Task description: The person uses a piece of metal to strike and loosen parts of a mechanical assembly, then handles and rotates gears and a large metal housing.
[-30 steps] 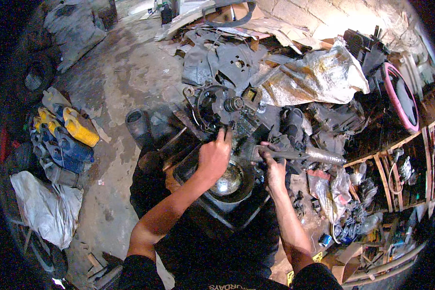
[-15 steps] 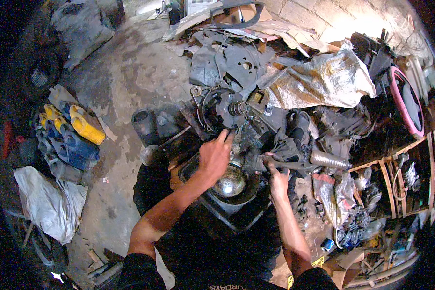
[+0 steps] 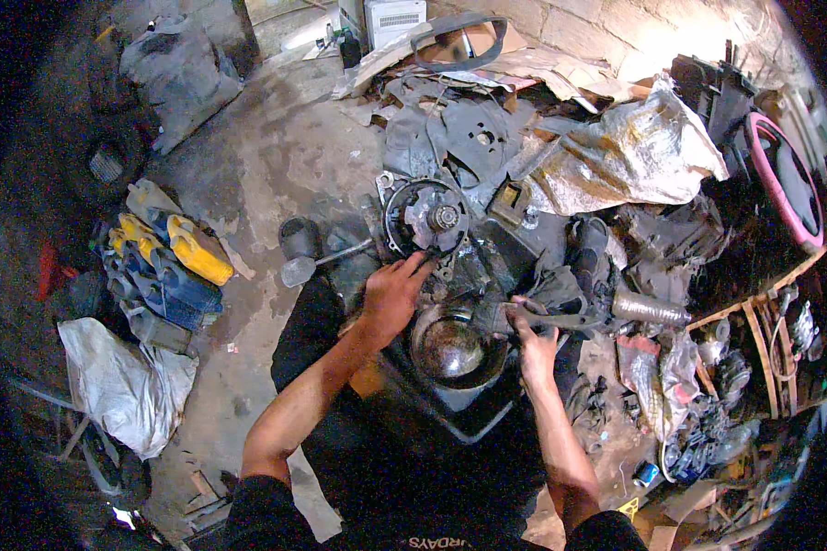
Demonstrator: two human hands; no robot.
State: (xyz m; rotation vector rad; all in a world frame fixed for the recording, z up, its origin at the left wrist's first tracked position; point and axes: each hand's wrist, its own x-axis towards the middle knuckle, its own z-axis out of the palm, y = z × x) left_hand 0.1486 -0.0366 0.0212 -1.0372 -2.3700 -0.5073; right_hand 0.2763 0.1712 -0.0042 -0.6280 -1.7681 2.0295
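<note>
My left hand [image 3: 393, 298] grips the near rim of a round metal housing [image 3: 399, 241], with its index finger reaching along the edge. A splined shaft end [image 3: 444, 217] stands up from the middle of the housing. In my right hand [image 3: 535, 342] is a dark, flat tool shaped like a paintbrush [image 3: 568, 321]; its wide end lies over a black pan [image 3: 470, 432] in front of me. A shiny, dirty rounded metal surface [image 3: 455, 347] shows inside the pan. The undersides of both hands are hidden.
Beyond the housing lie a grimy flat metal plate [image 3: 482, 138] and a stained white sack [image 3: 629, 170]. A metal cylinder [image 3: 651, 309] sits at the right. Yellow and blue containers [image 3: 170, 266] and a white bag [image 3: 124, 381] rest on the left floor.
The whole view has shifted a little. The housing has turned so that its face shows more fully, and moved slightly left against its surroundings. Both hands keep their holds.
</note>
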